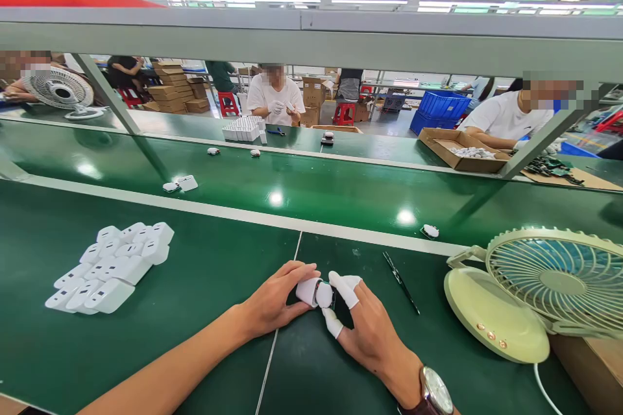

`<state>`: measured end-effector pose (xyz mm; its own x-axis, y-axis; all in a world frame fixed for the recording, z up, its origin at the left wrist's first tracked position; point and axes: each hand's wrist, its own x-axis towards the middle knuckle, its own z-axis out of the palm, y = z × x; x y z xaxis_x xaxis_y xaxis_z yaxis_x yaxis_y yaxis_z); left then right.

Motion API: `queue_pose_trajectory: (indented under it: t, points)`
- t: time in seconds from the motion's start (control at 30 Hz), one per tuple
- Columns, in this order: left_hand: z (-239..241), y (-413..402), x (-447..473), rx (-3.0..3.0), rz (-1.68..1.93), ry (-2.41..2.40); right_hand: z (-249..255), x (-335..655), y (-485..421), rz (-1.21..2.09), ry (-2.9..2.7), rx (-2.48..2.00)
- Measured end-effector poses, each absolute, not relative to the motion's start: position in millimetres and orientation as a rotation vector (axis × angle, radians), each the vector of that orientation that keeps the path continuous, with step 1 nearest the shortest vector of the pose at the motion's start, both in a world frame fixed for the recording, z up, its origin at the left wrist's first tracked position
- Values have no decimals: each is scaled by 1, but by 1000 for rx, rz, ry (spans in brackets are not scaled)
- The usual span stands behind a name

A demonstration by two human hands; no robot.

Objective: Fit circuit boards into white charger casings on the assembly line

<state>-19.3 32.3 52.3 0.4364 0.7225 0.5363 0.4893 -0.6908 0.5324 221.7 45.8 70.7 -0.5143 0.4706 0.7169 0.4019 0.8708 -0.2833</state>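
My left hand [275, 298] and my right hand [367, 331] meet over the green mat near its front edge. Together they pinch a small white charger housing [311, 290] with a dark part showing at its right end. White finger cots cover several fingertips of my right hand, which wears a wristwatch [435, 392]. To the left on the mat lies a cluster of several white charger housings [111, 267]. Thin black tweezers [400, 281] rest just right of my hands.
A cream desk fan [530, 292] lies tilted at the right. On the conveyor belt [292, 181] behind the mat, single white parts [181, 184] ride. Across it, people sit by a stack of white housings [243, 129] and a cardboard box [460, 149].
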Motion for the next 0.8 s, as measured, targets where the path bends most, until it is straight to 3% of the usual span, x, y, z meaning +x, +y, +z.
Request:
queue_pose_trajectory:
  t: [0.8]
  points:
    - [53, 33, -14, 2435, 1168, 1080, 73, 223, 42, 64, -2230, -647]
